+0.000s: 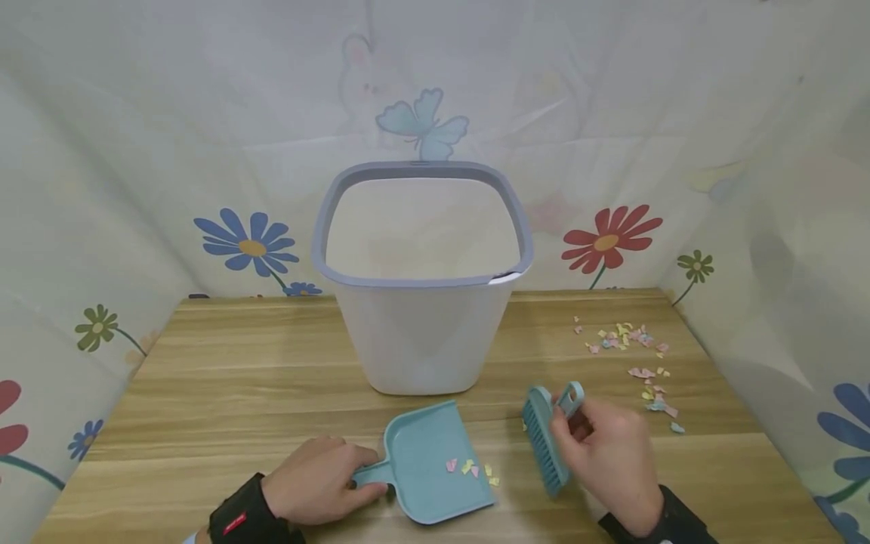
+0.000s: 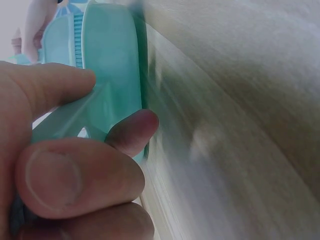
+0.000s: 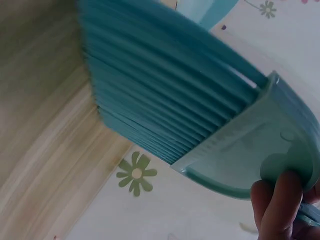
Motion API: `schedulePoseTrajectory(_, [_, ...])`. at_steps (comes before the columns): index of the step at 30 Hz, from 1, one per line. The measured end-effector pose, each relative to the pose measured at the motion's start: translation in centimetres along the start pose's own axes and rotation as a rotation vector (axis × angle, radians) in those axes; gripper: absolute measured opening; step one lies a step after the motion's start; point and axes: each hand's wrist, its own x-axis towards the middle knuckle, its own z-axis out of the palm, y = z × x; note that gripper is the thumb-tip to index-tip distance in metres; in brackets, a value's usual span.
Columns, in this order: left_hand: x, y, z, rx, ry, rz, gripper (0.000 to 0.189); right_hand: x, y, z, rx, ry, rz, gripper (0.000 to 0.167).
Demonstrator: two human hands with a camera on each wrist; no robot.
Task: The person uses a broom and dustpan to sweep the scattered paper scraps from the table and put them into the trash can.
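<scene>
A teal dustpan (image 1: 428, 457) lies on the table with several paper scraps (image 1: 469, 468) at its open edge. My left hand (image 1: 322, 477) grips its short handle; in the left wrist view the fingers curl round that handle (image 2: 70, 117). To the right of the pan, my right hand (image 1: 608, 453) holds a teal hand brush (image 1: 546, 442) by its looped handle. The brush stands on edge, bristles facing the dustpan and apart from it. In the right wrist view the bristles (image 3: 160, 85) point toward the wooden surface.
A white bin (image 1: 421, 332) with a grey rim stands behind the dustpan. More coloured paper scraps (image 1: 628, 337) are scattered at the table's right side, beyond my right hand. Flower-printed curtains (image 1: 251, 113) enclose the wooden table (image 1: 238, 370) at the back and sides.
</scene>
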Motion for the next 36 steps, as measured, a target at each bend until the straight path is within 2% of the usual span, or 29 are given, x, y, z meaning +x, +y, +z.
schedulePoseTrajectory(2, [0.1,-0.1,0.0,0.005,-0.002,-0.001,0.032,-0.4,-0.8,0.2,0.011,-0.031,0.010,0.013])
schedulePoseTrajectory(7, [0.1,-0.2,0.1,0.008,0.001,0.000,0.028,-1.4,-3.3,1.4,0.154,-0.070,0.014,0.019])
schedulePoseTrajectory(11, [0.0,-0.2,0.0,0.006,0.004,0.004,0.024,-1.1,-3.8,2.3,0.299,-0.031,-0.011,0.023])
schedulePoseTrajectory(14, [0.0,-0.2,0.0,0.009,0.003,0.014,0.026,-0.9,-3.3,2.3,0.352,0.016,-0.022,0.026])
schedulePoseTrajectory(22, [-0.1,-0.5,-0.2,-0.017,-0.024,0.041,0.030,-0.2,-1.4,1.7,0.323,0.014,0.051,0.023])
schedulePoseTrajectory(26, [-0.2,-0.3,-0.4,-0.025,-0.016,0.082,0.028,-0.2,-1.1,1.6,0.295,-0.001,0.110,0.020])
schedulePoseTrajectory(29, [-0.3,-0.1,-0.5,-0.019,-0.009,0.134,0.028,-0.1,-1.1,1.7,0.314,-0.004,0.176,0.020])
schedulePoseTrajectory(33, [-0.3,0.2,-0.5,-0.003,-0.007,0.181,0.028,0.1,-1.1,1.6,0.370,0.031,0.270,0.018])
schedulePoseTrajectory(36, [-0.5,-0.1,-0.4,0.007,0.000,0.177,0.027,0.3,-1.1,1.3,0.375,0.055,0.296,0.016])
